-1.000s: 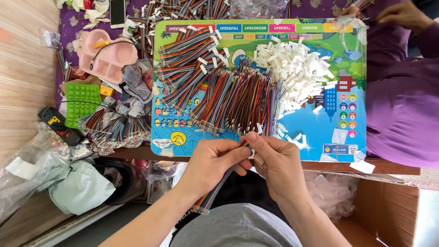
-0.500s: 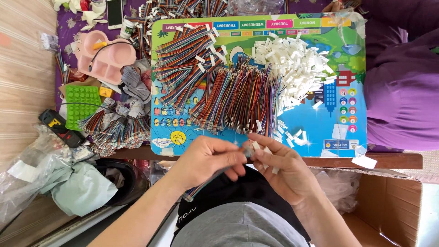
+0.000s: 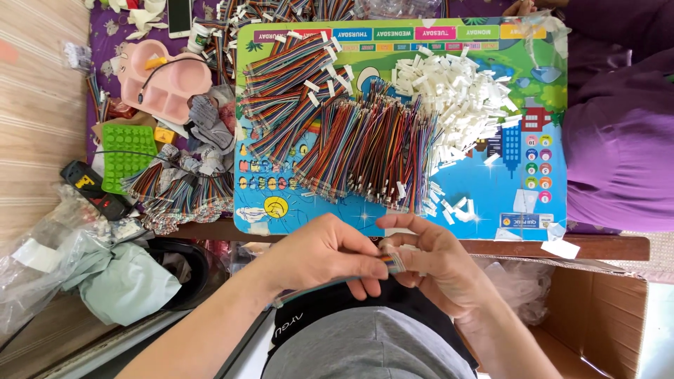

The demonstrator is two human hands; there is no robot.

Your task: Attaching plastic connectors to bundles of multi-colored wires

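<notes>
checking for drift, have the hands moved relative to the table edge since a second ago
Yes. The left hand and right hand sat at the table edge earlier; now they are lower, toward the body, pinching the ribbon cable.

Daylit wooden floor [image 3: 42, 105], low wooden table [image 3: 597, 247], perhaps a cardboard box [image 3: 597, 316].

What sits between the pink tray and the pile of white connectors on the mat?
Head view: bundles of multicoloured ribbon wires lie between the pink tray and the white connectors, on the colourful mat.
</notes>
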